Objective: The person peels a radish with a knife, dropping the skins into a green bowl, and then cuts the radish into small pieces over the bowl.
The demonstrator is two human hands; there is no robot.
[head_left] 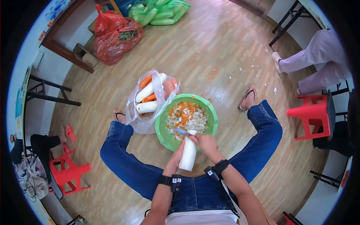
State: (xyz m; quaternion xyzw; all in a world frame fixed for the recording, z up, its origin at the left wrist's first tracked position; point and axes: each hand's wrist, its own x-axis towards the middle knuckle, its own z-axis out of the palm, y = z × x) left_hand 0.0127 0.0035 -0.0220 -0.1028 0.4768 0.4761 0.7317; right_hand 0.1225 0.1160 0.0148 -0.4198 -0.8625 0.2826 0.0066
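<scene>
My left hand (178,153) is wrapped round the side of a peeled white radish (188,159), which slants upward over the near edge of a green basin (214,117). My right hand (207,143) grips a small knife (182,132), its blade pointing left across the radish's upper end; the handle is hidden in my fingers. Orange and white peelings (187,115) lie in the basin. Beside it on the left, a clear plastic bag (132,119) holds carrots (146,81) and white radishes (147,107).
Red bags (116,41) and green bags of vegetables (163,13) lie at the far left. Scraps (252,66) are scattered over the wooden floor. Red stools (313,116) stand on both sides, with a person in pale trousers (318,56) at right and another person (41,146) at left.
</scene>
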